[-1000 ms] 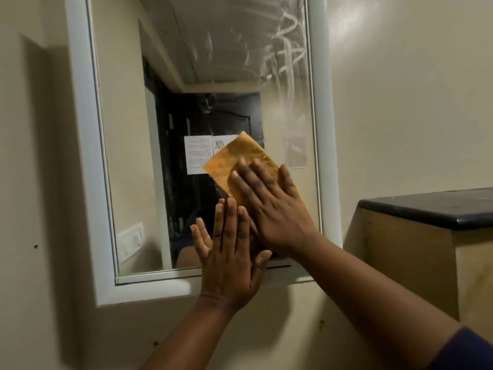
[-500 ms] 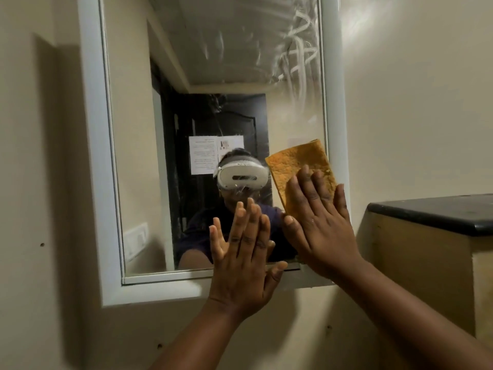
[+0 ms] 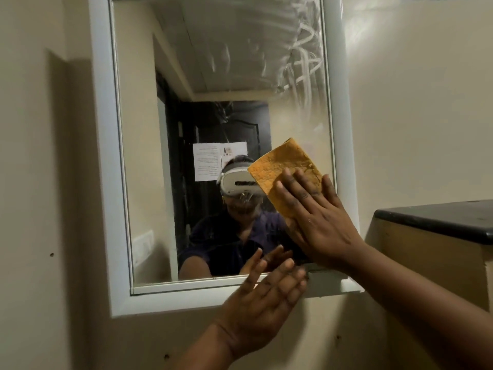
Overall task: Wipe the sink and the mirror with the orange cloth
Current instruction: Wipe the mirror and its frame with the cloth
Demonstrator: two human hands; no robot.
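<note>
A white-framed mirror [image 3: 104, 161] hangs on the beige wall, with white wipe streaks across its upper right glass. The orange cloth [image 3: 282, 166] lies flat against the lower right of the glass. My right hand [image 3: 317, 225] presses on the cloth's lower half with fingers spread. Below it, my left hand [image 3: 264, 297] is open, fingers together, over the mirror's bottom frame; I cannot tell whether it touches the frame. No sink is in view.
A ledge with a black stone top [image 3: 440, 220] juts out at the right, close to my right forearm. The beige wall [image 3: 40, 209] surrounds the mirror, with a corner edge at the left.
My right hand slid the cloth from the mirror's middle to its right edge and now slightly back left. My left hand dropped from the glass to the bottom frame.
</note>
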